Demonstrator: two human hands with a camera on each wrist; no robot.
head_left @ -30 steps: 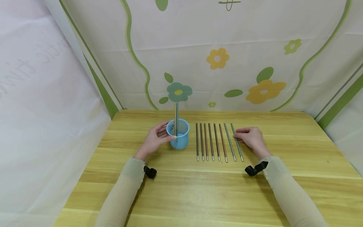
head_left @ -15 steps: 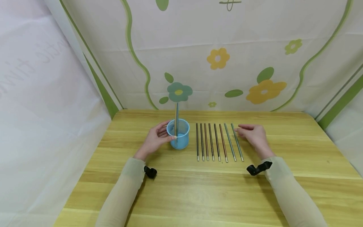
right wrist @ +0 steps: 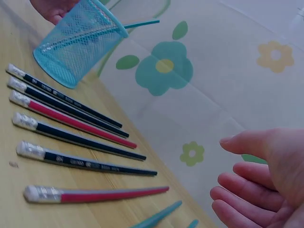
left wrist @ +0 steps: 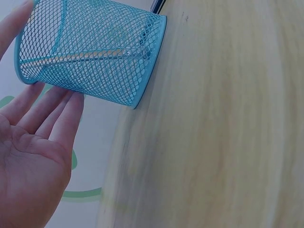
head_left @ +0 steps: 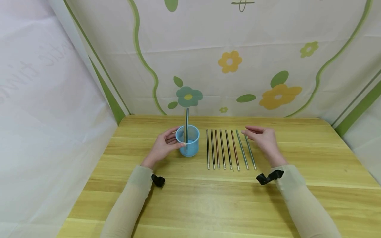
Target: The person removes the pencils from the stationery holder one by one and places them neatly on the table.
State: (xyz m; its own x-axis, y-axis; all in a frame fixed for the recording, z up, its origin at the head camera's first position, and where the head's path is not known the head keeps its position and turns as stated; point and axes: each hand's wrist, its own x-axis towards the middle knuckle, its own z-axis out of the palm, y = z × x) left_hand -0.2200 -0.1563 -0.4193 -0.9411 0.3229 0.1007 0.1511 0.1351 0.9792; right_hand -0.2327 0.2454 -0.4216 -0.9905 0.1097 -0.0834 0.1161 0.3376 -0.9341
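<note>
My left hand [head_left: 160, 147] holds a light blue mesh pencil cup [head_left: 191, 150], thumb at the near side and fingers at the left. The cup stands upright with pencils [head_left: 186, 120] rising out of it. To its right lie black pencils [head_left: 222, 148], red pencils [right wrist: 80, 119] and two teal pencils [head_left: 242, 148] in a row, eraser ends toward me. My right hand [head_left: 265, 138] hovers by the far ends of the teal pencils and covers the tip of the outermost one. Its thumb and fingers stand apart in the right wrist view, with nothing between them.
A wooden table [head_left: 190, 205] carries everything. Behind it hangs a pale cloth [head_left: 190, 43] printed with flowers and leaves, and another white cloth [head_left: 44, 132] hangs at the left. A black wrist strap [head_left: 269, 177] sits on each sleeve.
From beside the outermost teal pencil, my right hand has shifted away from me, then left over its far end. My left hand and the cup have stayed put, and the pencils lie as before.
</note>
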